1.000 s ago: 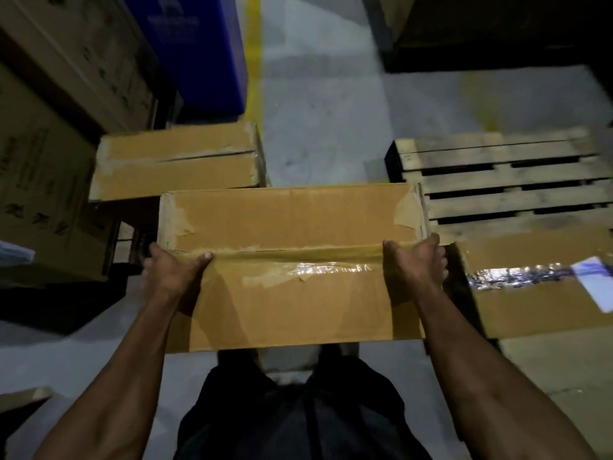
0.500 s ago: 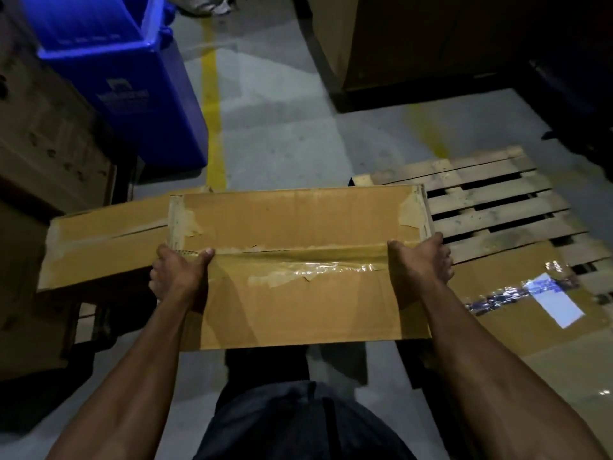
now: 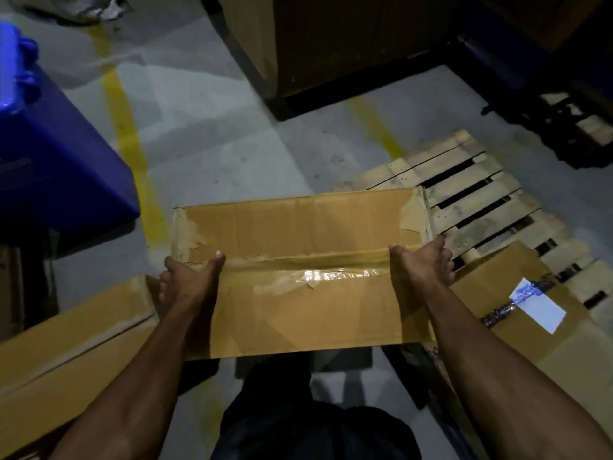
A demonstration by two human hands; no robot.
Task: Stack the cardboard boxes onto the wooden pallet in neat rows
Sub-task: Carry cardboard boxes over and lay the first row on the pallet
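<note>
Hands: left hand (image 3: 189,282) and right hand (image 3: 423,262) clamp carried box (image 3: 298,277) ends.
Done: one labelled box (image 3: 530,313) on pallet (image 3: 464,194), right.
Left: carried box unplaced.

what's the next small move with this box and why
Probably swing the carried cardboard box right and forward over the bare slats of the wooden pallet. Left hand and right hand grip its ends, it hangs above the floor, and a labelled box fills the pallet's near part.
</note>
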